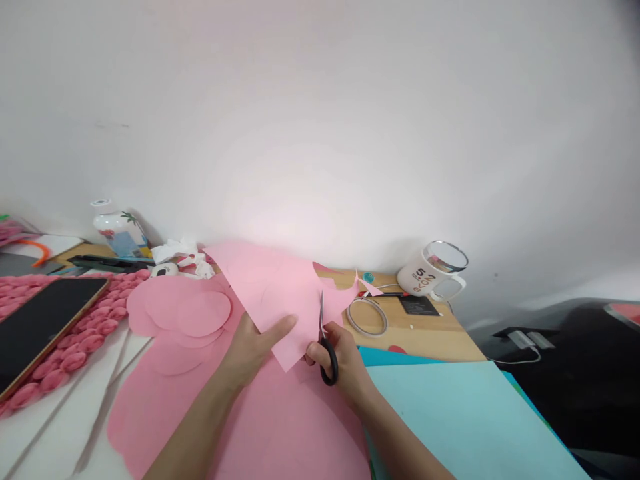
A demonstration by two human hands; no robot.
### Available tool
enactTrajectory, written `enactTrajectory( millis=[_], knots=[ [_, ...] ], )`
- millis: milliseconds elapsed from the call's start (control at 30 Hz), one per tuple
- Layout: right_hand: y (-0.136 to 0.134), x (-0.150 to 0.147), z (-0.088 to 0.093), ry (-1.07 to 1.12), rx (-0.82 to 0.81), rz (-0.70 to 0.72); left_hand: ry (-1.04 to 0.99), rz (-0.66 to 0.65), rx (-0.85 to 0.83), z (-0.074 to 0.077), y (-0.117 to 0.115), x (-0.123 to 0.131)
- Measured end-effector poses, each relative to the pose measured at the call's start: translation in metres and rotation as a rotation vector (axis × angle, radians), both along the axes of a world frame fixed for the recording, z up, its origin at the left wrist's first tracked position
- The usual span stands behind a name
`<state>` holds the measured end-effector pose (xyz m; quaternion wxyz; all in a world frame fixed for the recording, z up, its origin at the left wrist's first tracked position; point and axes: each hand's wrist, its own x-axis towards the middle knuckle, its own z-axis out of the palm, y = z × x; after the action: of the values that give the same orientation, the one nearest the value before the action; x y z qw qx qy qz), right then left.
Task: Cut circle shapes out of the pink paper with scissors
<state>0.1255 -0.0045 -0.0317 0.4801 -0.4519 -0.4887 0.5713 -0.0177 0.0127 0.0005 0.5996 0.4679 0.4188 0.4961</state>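
My left hand [253, 343] grips a sheet of pink paper [277, 290] at its lower corner and holds it up over the desk. My right hand [340, 357] is closed in the black handles of a pair of scissors [326, 340], whose blades point up and cut into the right side of that sheet. Below both hands lies a large piece of pink paper [280, 427]. Several cut pink circles [200, 313] lie stacked to the left of my left hand.
Light blue paper sheets [460, 413] lie at the right. A white mug [433, 273], a roll of tape [367, 317] and a small black card stand behind them. At the left are a dark tablet [43, 323] on a pink knitted mat, a bottle [117, 230] and crumpled tissue.
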Motion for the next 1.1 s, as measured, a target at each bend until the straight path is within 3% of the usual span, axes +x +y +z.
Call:
enactTrajectory(
  millis=[200,567,1100],
  knots=[
    [0.001,0.001,0.001,0.047,0.018,0.046,0.057,0.047,0.016,-0.001,0.001,-0.002],
    [0.001,0.006,0.003,0.021,0.007,0.031,0.054,-0.037,0.046,-0.010,0.004,-0.011],
    [0.000,0.004,0.003,0.010,-0.014,0.024,0.024,-0.045,0.063,-0.006,0.003,-0.012]
  ],
)
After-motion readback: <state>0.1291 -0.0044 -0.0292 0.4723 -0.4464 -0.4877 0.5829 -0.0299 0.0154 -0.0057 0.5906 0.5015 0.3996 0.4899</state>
